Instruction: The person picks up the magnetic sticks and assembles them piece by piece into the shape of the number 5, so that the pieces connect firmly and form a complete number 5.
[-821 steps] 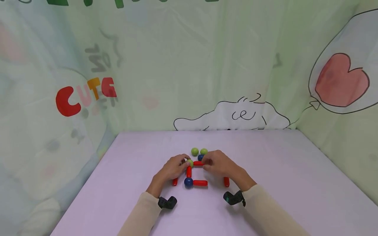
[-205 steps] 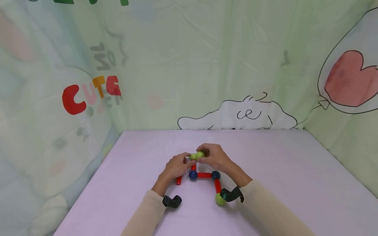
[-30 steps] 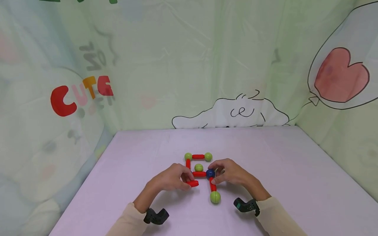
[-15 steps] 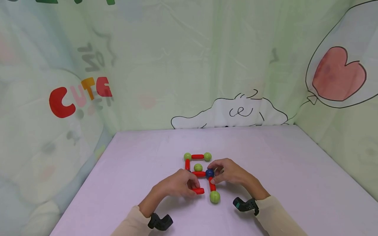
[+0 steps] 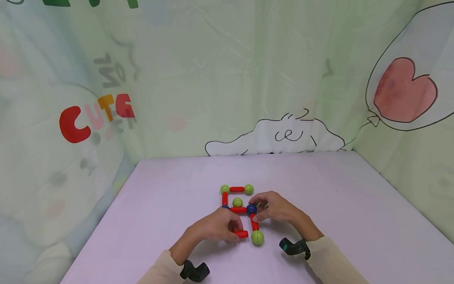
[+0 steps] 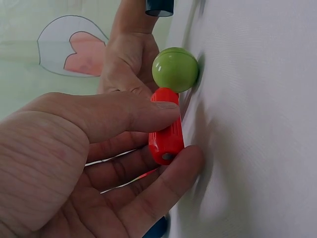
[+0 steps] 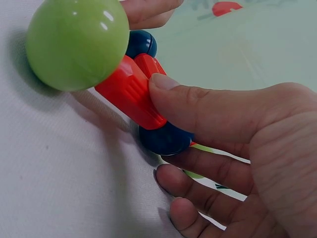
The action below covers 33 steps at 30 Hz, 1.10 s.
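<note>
Between thumb and fingers, my left hand (image 5: pixel 221 225) pinches a red magnetic rod (image 5: pixel 242 234). The rod's free end points at a green ball (image 5: pixel 257 237), with a small gap showing in the head view. My right hand (image 5: pixel 274 206) grips a blue ball (image 5: pixel 251 209), its thumb (image 7: pixel 173 96) lying on the red rod (image 7: pixel 130 94) that links this ball to the green one. Another red rod (image 5: pixel 238 210) runs left to a second blue ball (image 5: pixel 225 207), partly hidden behind my left hand. From there a red rod (image 5: pixel 225 198) leads away to the far corner.
At the far side, a green ball (image 5: pixel 225 189), a red rod (image 5: pixel 237 189) and another green ball (image 5: pixel 249 189) form a row. A separate green ball (image 5: pixel 237 202) sits just behind the middle rod. All rest on a pale purple table (image 5: pixel 170 189) before a printed curtain (image 5: pixel 198 79).
Over the last second my left hand has carried its red rod right and nearer to me, towards the near green ball. My right hand has stayed at the blue ball.
</note>
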### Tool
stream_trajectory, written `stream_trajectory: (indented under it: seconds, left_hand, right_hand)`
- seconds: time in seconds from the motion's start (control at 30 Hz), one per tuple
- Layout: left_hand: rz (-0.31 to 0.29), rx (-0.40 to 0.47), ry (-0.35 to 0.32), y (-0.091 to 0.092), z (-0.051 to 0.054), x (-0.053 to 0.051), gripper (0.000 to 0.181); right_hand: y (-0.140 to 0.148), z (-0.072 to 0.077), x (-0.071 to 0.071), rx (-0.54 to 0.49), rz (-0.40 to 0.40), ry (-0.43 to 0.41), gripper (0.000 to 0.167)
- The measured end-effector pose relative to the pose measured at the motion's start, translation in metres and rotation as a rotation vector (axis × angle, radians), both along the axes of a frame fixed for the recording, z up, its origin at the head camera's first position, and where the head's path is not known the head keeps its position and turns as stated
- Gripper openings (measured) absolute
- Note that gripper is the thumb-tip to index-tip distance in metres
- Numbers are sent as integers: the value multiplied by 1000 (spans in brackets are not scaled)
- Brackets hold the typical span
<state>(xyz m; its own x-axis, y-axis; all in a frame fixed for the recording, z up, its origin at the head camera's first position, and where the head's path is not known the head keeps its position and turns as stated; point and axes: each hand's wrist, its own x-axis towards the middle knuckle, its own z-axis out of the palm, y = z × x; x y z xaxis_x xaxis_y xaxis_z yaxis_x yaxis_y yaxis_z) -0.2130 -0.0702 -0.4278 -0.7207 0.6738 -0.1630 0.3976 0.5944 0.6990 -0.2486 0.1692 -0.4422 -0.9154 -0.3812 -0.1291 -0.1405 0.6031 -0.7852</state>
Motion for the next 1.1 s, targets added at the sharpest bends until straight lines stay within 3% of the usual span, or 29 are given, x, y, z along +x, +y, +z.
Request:
stream_trajectory:
  seconds: [0.3, 0.77, 1.1]
  left_hand:
    - [7, 8, -9, 3, -7, -2, 14]
    - [20, 11, -36, 3, -5, 2, 14]
    - [-9, 8, -14, 3, -6, 0, 14]
  right_hand:
    - [0, -1, 0, -1, 0, 5, 46]
    - [1, -1, -1, 8, 16, 17, 46]
    - [1, -1, -1, 4, 7, 8, 45]
